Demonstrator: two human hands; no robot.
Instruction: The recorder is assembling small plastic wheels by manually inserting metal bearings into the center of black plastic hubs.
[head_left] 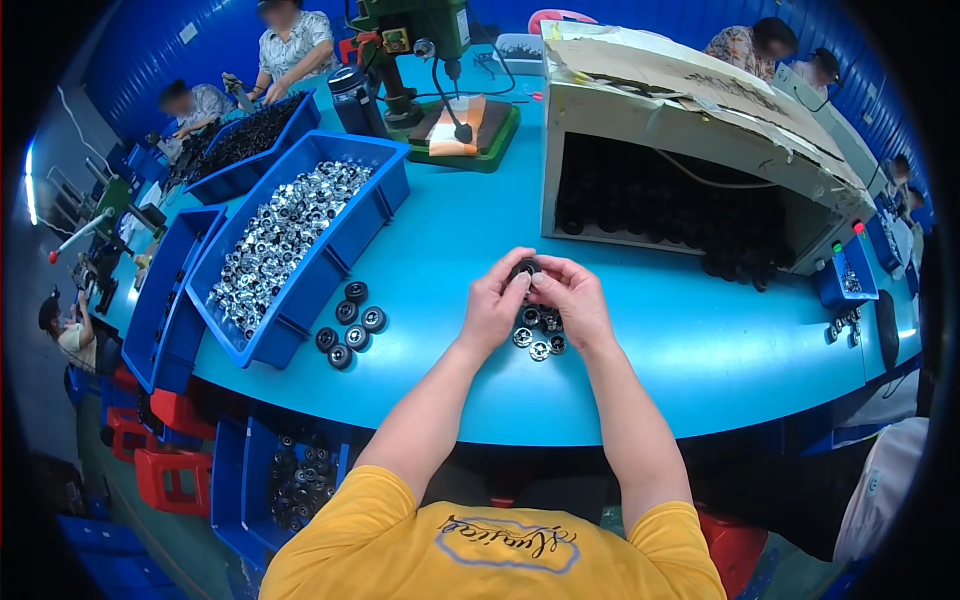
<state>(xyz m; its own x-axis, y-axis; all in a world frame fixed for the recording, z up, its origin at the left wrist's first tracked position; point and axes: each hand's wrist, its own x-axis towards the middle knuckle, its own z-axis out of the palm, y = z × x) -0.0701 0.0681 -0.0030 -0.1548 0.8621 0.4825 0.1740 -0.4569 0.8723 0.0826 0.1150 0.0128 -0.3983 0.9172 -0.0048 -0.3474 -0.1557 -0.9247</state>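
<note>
Above the blue counter point(640, 340), your left hand point(495, 305) and right hand point(572, 300) pinch one small black wheel point(524, 269). Few finished wheels point(538, 332) lie below; the bin of silver parts point(285, 235) looks full.

Factory assembly workshop. Evidence: a long blue worktable point(440, 230) with people seated along its far edge and right end, each bent over small parts. Toward the table's left edge, open blue plastic bins: one point(300, 245) heaped with small silver metal fittings, one point(240, 140) with black parts. Near the far edge, a green bench press point(415, 40) on a green base. On the right half, a large worn cardboard box point(690, 150) filled with dark round parts. Loose black rollers point(350, 325) in the middle near the front edge. Further blue and red crates point(170, 480) stacked on the floor below the left end.
</note>
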